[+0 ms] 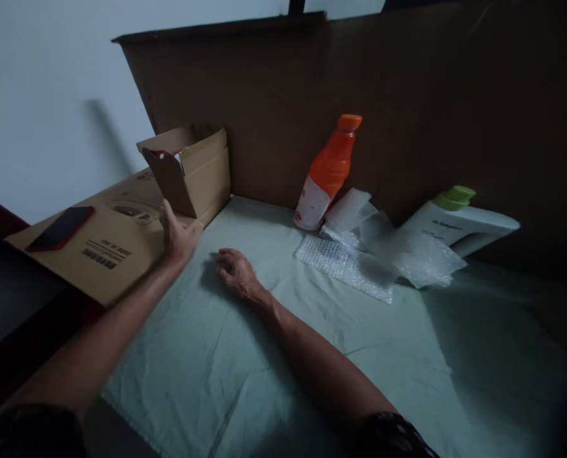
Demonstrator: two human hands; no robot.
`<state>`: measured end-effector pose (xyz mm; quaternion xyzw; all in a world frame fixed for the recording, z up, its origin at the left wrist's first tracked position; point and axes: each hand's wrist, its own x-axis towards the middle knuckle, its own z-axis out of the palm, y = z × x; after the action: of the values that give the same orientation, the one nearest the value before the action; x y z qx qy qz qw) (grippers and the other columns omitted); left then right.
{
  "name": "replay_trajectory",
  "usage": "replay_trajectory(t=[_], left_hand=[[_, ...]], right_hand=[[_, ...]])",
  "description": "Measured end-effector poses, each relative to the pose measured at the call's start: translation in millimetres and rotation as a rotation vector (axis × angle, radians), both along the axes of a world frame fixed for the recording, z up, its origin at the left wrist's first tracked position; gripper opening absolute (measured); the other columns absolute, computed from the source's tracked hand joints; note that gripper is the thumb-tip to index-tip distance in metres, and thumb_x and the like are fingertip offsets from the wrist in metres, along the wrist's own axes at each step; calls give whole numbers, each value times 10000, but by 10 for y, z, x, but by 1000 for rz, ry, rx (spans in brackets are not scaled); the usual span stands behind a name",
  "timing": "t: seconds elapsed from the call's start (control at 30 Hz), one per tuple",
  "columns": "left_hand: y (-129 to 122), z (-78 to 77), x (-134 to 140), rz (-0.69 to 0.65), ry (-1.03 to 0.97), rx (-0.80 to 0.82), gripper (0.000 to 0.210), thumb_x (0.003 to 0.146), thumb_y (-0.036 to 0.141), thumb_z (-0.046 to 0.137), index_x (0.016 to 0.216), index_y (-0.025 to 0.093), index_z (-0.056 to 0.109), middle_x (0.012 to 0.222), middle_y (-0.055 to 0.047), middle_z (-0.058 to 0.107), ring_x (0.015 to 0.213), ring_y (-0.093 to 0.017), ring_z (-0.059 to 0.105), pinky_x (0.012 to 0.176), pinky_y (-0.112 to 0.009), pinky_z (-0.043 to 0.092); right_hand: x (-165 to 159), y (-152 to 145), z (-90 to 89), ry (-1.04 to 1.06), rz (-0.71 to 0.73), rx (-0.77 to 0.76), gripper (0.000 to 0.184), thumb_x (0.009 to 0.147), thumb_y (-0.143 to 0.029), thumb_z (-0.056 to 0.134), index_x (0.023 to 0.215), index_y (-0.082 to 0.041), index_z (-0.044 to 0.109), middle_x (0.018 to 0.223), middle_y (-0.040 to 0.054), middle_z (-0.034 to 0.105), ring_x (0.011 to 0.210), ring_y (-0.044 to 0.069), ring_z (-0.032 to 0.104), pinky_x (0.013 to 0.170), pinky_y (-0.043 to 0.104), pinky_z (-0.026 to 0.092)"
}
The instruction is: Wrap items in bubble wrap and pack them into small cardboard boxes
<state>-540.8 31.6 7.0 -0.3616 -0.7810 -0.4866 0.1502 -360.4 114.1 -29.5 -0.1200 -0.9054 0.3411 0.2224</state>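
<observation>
My left hand [181,238] is raised at the near side of an open cardboard box [209,181], its thumb and fingers apart. Whether it touches the box I cannot tell. Something red and white shows just inside the box rim. Over the pale green cloth [340,343] lies my right hand [238,272], palm down with loosely bent fingers and nothing seen in it. Beneath the box and my left hand is a flat cardboard piece [135,235] with printing and a barcode.
A dark phone [61,228] with a red edge rests on the flat cardboard. An orange-capped bottle [331,172] leans against the brown board [273,89] behind. Crumpled bubble wrap [345,267] lies before a tilted white jug [483,222] with a green cap.
</observation>
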Motion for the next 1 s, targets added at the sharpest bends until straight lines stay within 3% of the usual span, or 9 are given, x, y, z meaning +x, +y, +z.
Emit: replay_trajectory(t=[0.07,0.17,0.33,0.53,0.67,0.8,0.9,1.0], left_hand=[[-222,-144,461,-82,35,-92,976,802,394,683,1574,80,176,1473,-258,456,1248,-345,589,1100,-530,449],[-521,-330,999,-253,-19,-237,717,931,468,481,1527,96,338,1420,-226,555,1332,-338,544,1137,-533,417],[-897,-440,1298,-297,-103,-348,712,977,516,332,1516,51,359,1486,-254,507,1388,-350,499,1156,-549,396],[-1227,-526,1575,-350,111,-463,689,985,513,275,1494,67,406,1486,-246,510,1394,-361,488,1158,-564,379],[-1365,-585,1851,-377,265,-545,670,981,521,255,1456,98,464,1485,-242,506,1394,-375,480,1132,-575,390],[-1172,-555,2218,-448,375,-568,698,975,524,249,1427,51,492,1502,-285,457,1413,-410,444,1113,-586,397],[-808,-419,2693,-530,387,-556,651,982,502,303,1450,88,484,1549,-255,411,1443,-381,411,1140,-557,380],[-353,-215,3268,-627,395,-569,595,982,450,373,1455,111,494,1583,-225,384,1468,-355,381,1170,-530,354]], right_hand=[[-27,1,21,-19,14,49,310,861,-138,587,1153,-132,692,1380,149,611,1304,239,553,1119,409,422],[-44,-73,106,-74,57,153,302,879,-146,599,1167,-110,682,1319,163,645,1276,242,562,1123,395,407],[254,-487,205,-165,40,306,384,950,-254,586,1315,-138,602,1449,157,555,1373,283,460,1163,483,337],[1258,-1135,106,-216,95,610,555,990,-515,524,1406,-149,546,1501,144,500,1404,313,411,1162,489,344],[2099,-1451,84,-203,88,704,609,998,-606,455,1466,-218,497,1542,97,467,1393,285,431,1160,456,340],[2740,-1694,150,-211,99,742,563,1014,-575,444,1445,-225,534,1541,64,476,1408,258,412,1184,418,296],[3017,-1797,205,-222,172,713,569,992,-550,516,1443,-204,543,1540,77,481,1422,261,399,1172,409,306],[3155,-1806,239,-175,242,585,556,949,-531,607,1374,-171,597,1517,90,512,1434,261,397,1172,401,306]])
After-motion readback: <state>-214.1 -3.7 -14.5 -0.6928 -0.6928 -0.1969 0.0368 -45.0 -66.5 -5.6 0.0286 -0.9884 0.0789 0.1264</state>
